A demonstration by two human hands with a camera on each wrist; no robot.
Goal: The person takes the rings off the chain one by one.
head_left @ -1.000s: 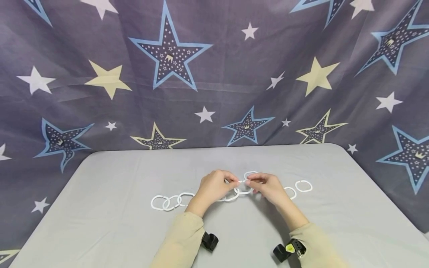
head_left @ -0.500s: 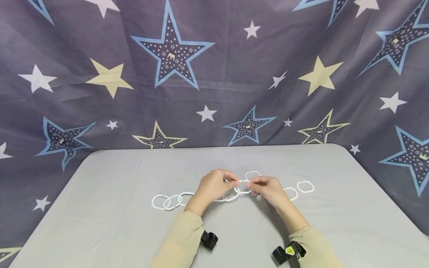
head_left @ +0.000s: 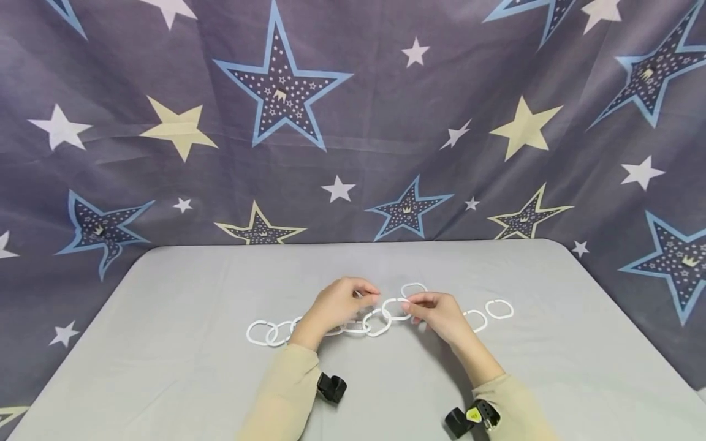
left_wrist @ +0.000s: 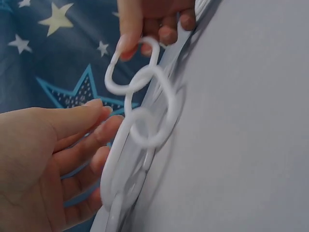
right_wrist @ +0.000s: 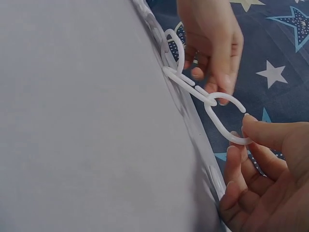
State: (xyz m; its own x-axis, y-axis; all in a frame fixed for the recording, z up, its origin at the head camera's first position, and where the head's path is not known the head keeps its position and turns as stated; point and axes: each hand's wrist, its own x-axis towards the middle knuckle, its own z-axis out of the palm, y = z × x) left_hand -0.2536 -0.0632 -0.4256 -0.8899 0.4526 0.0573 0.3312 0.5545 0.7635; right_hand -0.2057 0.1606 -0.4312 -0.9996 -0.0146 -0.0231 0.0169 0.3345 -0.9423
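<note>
My right hand (head_left: 441, 315) pinches the end link (head_left: 390, 309) of a white plastic chain between thumb and fingers; in the right wrist view that link (right_wrist: 219, 123) has a small gap near the thumb. It hooks through the neighbouring link (left_wrist: 169, 104). Beside the chain, my left hand (head_left: 336, 306) has its thumb and forefinger near each other and holds nothing; in the left wrist view its fingers (left_wrist: 108, 128) are relaxed next to the links. The chain runs left behind the left hand to links (head_left: 257, 332) lying on the table.
Loose white links lie on the grey table (head_left: 182, 367): one (head_left: 412, 284) behind the right hand, one (head_left: 483, 323) beside its wrist and another (head_left: 499, 309) farther right. A star-patterned cloth (head_left: 364, 153) hangs behind the table.
My left hand has let go of the end link and moved a little left. The right hand still pinches that link, which now shows more fully between the hands.
</note>
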